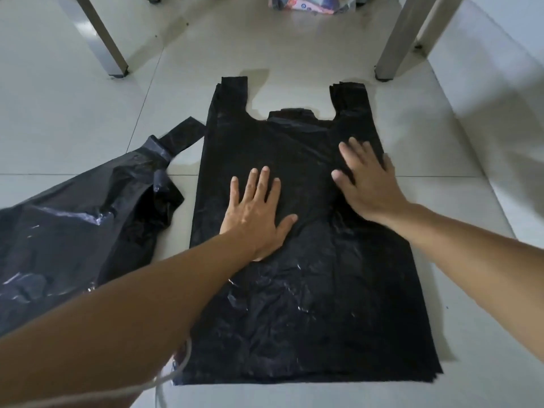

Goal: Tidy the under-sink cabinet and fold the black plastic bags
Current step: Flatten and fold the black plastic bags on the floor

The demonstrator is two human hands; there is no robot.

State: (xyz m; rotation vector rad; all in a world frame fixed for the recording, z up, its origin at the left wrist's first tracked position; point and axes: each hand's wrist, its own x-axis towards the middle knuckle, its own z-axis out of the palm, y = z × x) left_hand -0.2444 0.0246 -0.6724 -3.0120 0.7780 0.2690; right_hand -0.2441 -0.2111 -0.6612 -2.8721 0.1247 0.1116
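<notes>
Flat black bag (309, 290) spread on the tiled floor (88, 113), handles pointing away. Left of it lies one crumpled black bag (73, 225), its edge just beside the flat bag's. On the flat bag, left hand (256, 210) presses palm-down with fingers spread; right hand (368, 184), further right, presses likewise. Risk: the slick film may slide or re-wrinkle under uneven pressure. Count: two bags, two hands, two metal legs (109, 39) beyond the flat bag.
</notes>
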